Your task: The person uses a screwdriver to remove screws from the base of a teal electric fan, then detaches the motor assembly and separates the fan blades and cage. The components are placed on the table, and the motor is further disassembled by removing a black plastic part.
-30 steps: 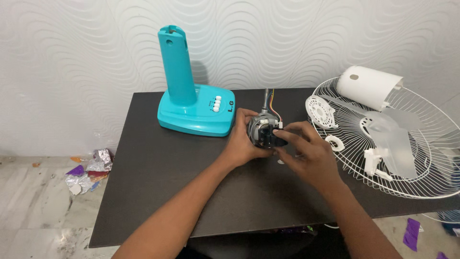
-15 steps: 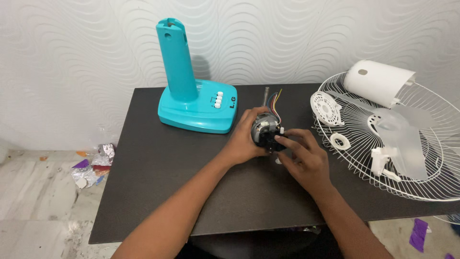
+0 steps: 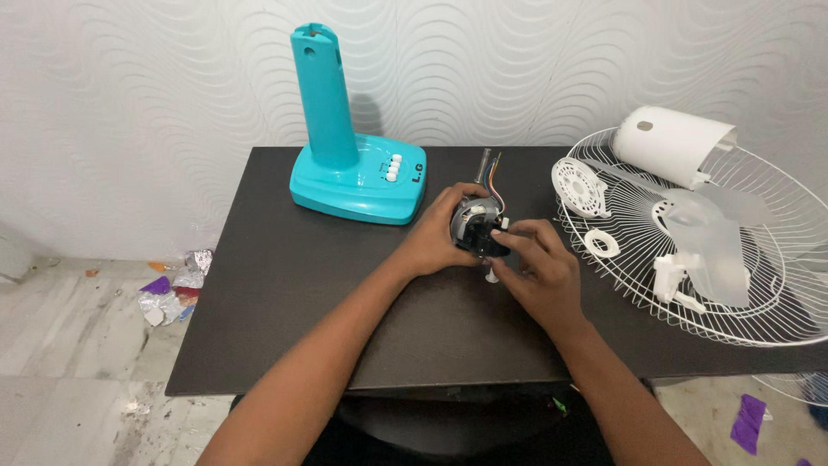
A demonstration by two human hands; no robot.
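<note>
Head view: motor (image 3: 475, 226) at table (image 3: 285, 285) centre, cupped in left hand (image 3: 435, 240) from 9 o'clock. Right hand (image 3: 536, 274), at 4 o'clock, pinches its black part. Teal stand (image 3: 349, 164) at 10 o'clock, white grille (image 3: 759, 285) at 3 o'clock.

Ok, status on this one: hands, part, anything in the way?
Left hand gripping fan motor. Right hand pinching its black front piece. Teal fan base and wire guard stand apart, nothing obstructing.

Both hands hide much of the fan motor (image 3: 476, 226); wire guard (image 3: 759, 285) cut off.
</note>
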